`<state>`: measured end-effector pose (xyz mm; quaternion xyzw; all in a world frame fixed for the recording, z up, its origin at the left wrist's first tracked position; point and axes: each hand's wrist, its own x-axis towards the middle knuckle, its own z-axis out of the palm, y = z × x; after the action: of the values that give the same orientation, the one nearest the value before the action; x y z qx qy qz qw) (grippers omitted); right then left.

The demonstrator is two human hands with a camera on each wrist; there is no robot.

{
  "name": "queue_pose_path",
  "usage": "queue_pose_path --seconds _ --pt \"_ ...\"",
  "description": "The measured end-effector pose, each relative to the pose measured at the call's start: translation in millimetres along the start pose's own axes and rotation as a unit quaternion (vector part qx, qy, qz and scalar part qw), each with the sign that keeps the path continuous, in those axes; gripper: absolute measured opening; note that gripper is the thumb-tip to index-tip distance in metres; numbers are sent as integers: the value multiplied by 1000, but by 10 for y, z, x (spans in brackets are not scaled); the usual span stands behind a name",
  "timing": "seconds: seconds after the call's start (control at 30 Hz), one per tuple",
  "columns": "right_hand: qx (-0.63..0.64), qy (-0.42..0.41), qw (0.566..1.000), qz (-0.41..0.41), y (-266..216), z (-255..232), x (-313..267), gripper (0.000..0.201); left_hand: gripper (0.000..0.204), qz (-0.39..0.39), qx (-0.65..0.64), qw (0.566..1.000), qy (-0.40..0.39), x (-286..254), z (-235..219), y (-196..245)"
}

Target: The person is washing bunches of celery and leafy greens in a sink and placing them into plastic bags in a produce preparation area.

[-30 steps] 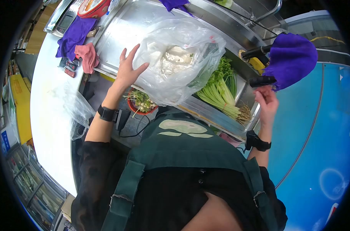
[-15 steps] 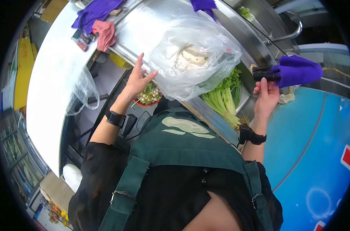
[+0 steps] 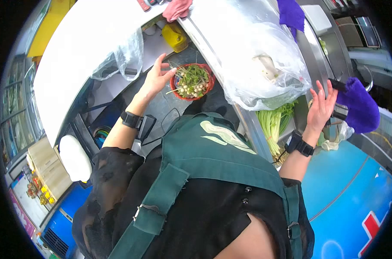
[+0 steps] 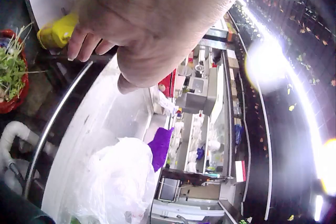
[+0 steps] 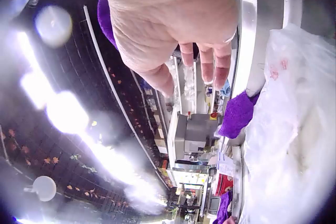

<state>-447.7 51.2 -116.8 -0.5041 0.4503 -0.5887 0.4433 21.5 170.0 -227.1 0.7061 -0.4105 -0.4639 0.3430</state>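
Observation:
My left hand [image 3: 155, 80], fingers spread and holding nothing, hovers beside a red basket [image 3: 213, 82] of small white-bulbed greens [image 3: 191, 80] on the floor. In the left wrist view its fingers hang loose above the counter's edge. My right hand [image 3: 320, 108] is raised, palm showing and fingers extended, close to black handles [image 3: 337, 85] with a purple cloth [image 3: 358, 105] draped over them. Between the hands, a clear plastic bag [image 3: 248, 93] with whitish contents rests on the metal counter. A bunch of celery [image 3: 269, 129] lies in the tray near my right wrist.
A white curved table [image 3: 71, 56] stands at left, with a thin plastic bag [image 3: 129, 54] hanging at its edge. A yellow jug [image 3: 175, 38] sits under the counter. The blue surface [image 3: 334, 185] spreads at right. A cable [image 3: 172, 112] runs near the left wrist.
The head view has swung, bringing the basket fully into sight. My right hand, at the black handles half a second ago, has come off them with fingers spread. The left hand stays open.

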Motion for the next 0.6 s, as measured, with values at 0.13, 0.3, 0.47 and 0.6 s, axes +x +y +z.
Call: queue_pose_path --seconds 0.13,0.3,0.47,0.6 --pt "-9 67 997 33 139 66 -99 64 61 -30 21 999 -7 -130 -234 -279" --pt "-18 35 989 140 408 282 -233 38 45 -22 57 998 -16 -346 -419 -316" --pt "-84 -65 972 211 433 630 -331 39 45 -21 80 997 -3 -544 -490 -502" --pt "-142 -151 958 197 443 654 -267 44 45 -33 70 997 25 -771 -372 -578"
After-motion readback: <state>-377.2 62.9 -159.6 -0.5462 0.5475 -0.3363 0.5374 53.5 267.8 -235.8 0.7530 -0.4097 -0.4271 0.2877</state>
